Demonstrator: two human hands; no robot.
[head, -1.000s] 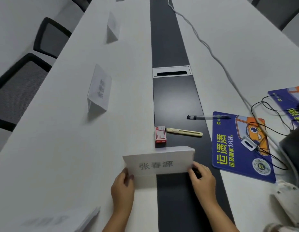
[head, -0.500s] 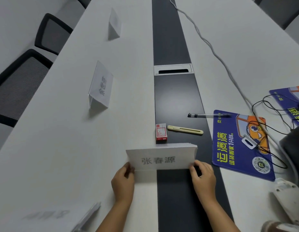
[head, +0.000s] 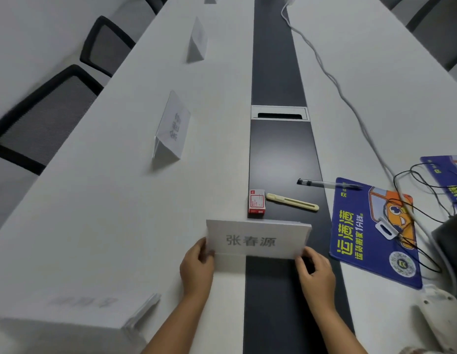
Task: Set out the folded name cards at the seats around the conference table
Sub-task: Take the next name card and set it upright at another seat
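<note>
Both hands pinch one folded name card (head: 258, 240) at its near corners: left hand (head: 196, 267) on the left edge, right hand (head: 315, 273) on the right. It straddles the table's (head: 107, 226) dark centre strip (head: 281, 154), just near of a red box (head: 256, 204).

White table (head: 94, 226), perhaps mesh chairs (head: 40, 123).

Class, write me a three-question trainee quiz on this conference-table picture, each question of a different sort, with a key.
1. True or false: both hands hold the name card by its ends.
2. What lies nearest beyond the card? A) red box B) pen C) blue mat
3. How many folded cards stand along the table's left side, beyond the hands?

Key:
1. True: left hand and right hand each grip one end.
2. A
3. At least two, a near one and a farther one; a third is cut off at the top edge.
</note>
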